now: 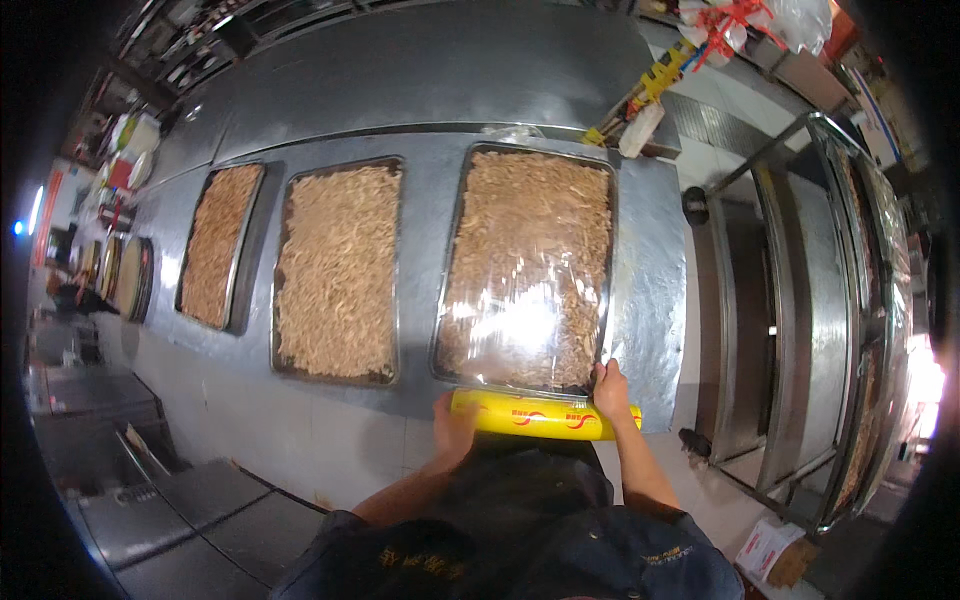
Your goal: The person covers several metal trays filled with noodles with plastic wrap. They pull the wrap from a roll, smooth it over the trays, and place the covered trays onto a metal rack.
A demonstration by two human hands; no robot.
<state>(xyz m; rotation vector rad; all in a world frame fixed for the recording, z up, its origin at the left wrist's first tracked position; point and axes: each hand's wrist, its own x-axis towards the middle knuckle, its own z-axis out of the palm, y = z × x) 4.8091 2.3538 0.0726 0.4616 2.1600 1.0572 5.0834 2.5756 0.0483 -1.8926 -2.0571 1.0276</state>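
A yellow roll of plastic cling film (540, 415) lies across the front of me, at the metal table's near edge. My left hand (455, 427) is closed round its left end, slightly blurred. My right hand (612, 391) is by its right end, with fingers at the near right corner of a metal tray (615, 262). Shiny clear film stretches over that tray of light brown shredded food (536, 195). To its left, a second tray of paler shreds (341, 270) shows no visible film. Farther left stands a third filled tray (217, 247).
A metal rack (780, 322) with trays stands to the right. Bundled tools with yellow tape (649, 86) lie at the table's far right. Dark cabinets (180, 517) are at lower left. A cardboard box (791, 562) is on the floor at lower right.
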